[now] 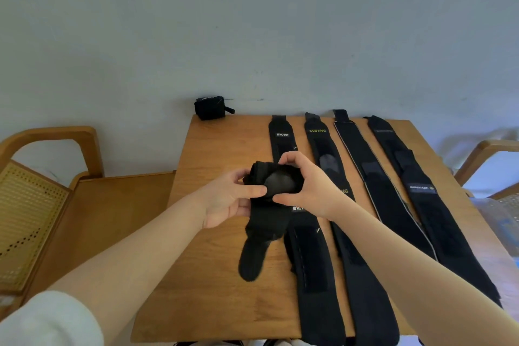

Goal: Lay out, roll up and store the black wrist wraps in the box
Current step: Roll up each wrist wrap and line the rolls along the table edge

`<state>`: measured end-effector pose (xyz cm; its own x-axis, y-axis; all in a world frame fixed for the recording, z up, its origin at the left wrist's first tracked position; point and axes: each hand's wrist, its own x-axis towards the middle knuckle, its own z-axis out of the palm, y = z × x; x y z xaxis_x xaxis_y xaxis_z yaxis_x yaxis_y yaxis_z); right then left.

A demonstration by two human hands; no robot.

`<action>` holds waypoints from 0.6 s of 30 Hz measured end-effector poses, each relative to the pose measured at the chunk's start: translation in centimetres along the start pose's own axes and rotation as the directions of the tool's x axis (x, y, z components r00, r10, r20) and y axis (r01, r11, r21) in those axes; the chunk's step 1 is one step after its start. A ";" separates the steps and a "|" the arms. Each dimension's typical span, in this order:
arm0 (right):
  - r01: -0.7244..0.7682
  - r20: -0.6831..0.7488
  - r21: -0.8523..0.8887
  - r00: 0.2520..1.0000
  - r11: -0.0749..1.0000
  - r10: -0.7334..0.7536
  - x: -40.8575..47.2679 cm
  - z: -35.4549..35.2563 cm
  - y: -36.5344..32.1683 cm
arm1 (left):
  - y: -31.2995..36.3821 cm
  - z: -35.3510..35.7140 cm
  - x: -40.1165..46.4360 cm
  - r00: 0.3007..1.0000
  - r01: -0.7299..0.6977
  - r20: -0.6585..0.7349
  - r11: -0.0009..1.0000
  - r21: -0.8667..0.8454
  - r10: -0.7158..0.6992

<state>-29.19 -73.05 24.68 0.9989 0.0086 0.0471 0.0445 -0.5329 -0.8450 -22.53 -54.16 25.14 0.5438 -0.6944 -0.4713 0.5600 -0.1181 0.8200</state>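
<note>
Both hands hold a partly rolled black wrist wrap above the wooden table. My left hand grips its left side, thumb on top. My right hand pinches the rolled part from the right. The wrap's loose tail hangs down toward the table. Several black wraps lie flat side by side on the table: one with a white logo, one labelled XUEYING, one with pale edging, one at the right. A rolled wrap sits at the table's far left corner. No box is in view.
A wooden chair with a woven cane back stands left of the table, its seat against the table edge. Another chair shows at the right edge. A plain wall rises behind the table.
</note>
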 end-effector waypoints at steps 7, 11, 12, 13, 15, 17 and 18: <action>0.181 0.001 -0.271 0.982 0.945 -0.188 -0.2 0.6 1.0 | -0.5 1.0 0.7 0.994 0.006 -0.107 0.987 -0.158 -0.023; 0.174 -0.041 -0.152 0.982 0.973 -0.182 -0.7 -0.1 1.4 | -1.2 1.5 1.2 0.979 -0.020 -0.202 0.976 -0.218 -0.025; 0.160 -0.063 -0.116 0.984 0.980 -0.168 -0.9 -0.3 1.5 | -1.4 1.5 1.2 0.974 -0.024 -0.224 0.971 -0.238 -0.030; 0.156 -0.084 -0.105 0.983 0.982 -0.165 -1.1 -0.6 1.7 | -1.6 1.6 1.3 0.970 -0.030 -0.242 0.964 -0.265 -0.036; 0.189 -0.089 -0.156 0.975 0.969 -0.204 -1.9 -0.8 2.4 | -1.8 1.7 1.5 0.963 -0.044 -0.267 0.946 -0.321 -0.046; 0.197 -0.024 -0.155 0.979 0.968 -0.203 -2.7 -0.5 3.0 | -1.9 1.8 1.6 0.957 -0.062 -0.285 0.933 -0.355 -0.045; 0.177 0.016 -0.113 0.984 0.978 -0.177 -3.0 -0.2 3.1 | -1.9 1.9 1.6 0.954 -0.071 -0.296 0.930 -0.362 -0.042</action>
<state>-32.11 -74.86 22.01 0.9754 0.1163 0.1872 0.2187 -0.6147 -0.7578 -23.88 -56.38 23.42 0.6803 -0.4471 -0.5808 0.7080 0.1961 0.6785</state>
